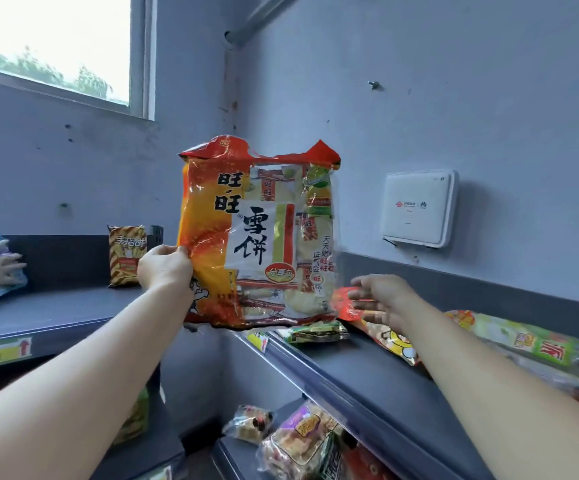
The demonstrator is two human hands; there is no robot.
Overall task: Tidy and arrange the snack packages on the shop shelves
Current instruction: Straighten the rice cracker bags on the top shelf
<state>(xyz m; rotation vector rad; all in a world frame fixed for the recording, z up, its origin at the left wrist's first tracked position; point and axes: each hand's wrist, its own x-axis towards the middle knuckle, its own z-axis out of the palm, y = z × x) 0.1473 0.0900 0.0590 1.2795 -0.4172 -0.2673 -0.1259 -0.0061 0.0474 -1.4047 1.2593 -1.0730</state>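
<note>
Now, your dark grey right-hand shelf [350,372] carries packets lying flat: a small crinkled green foil packet [317,332] near its front corner, a red-and-yellow cartoon-printed plastic packet [390,337] under your arm, and a long green-and-yellow wrapped pack [530,344] beyond it. The lower shelf [227,455] beneath holds clear, lumpy bags of pastries [298,441]. On the dark left-hand shelf [56,313] a yellow-and-brown striped packet [127,256] stands upright against the back panel.

The large glossy orange-and-red plastic bag of rice crackers [257,237] is in the air over the corner between the two shelves, its bottom edge just above the right-hand shelf's end. It is upright, long axis near vertical, crimped red seal on top, printed front facing you. Clear panels show individually wrapped crackers inside.

Your left hand [165,268] pinches the bag's left edge, low on that side. Your right hand [381,299] holds nothing, fingers straight and spread, hovering at the red end of the cartoon-printed packet; blur hides whether it touches
</note>
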